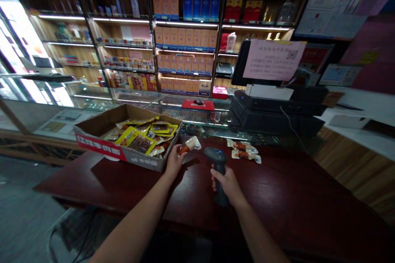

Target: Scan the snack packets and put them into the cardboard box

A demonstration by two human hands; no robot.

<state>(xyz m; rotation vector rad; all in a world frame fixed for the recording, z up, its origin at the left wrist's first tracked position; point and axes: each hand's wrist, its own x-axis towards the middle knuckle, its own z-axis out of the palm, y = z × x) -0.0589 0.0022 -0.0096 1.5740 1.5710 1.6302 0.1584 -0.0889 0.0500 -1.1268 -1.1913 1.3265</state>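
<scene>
My left hand [174,160] pinches a small clear snack packet [190,144] with orange contents, held just above the dark red counter [277,197]. My right hand [227,184] grips the handle of a dark barcode scanner [217,163], whose head faces the packet a short way to its right. Left of my left hand stands an open cardboard box [101,128] holding several yellow and clear snack packets [138,139]. Two similar small packets [244,150] lie on the counter beyond the scanner.
A black till with a screen and a pink paper notice [273,59] stands at the back right. Glass display cases [92,98] run along the back. A red mat with a mouse [198,104] lies on the glass. Shelves of boxed goods [185,41] fill the wall.
</scene>
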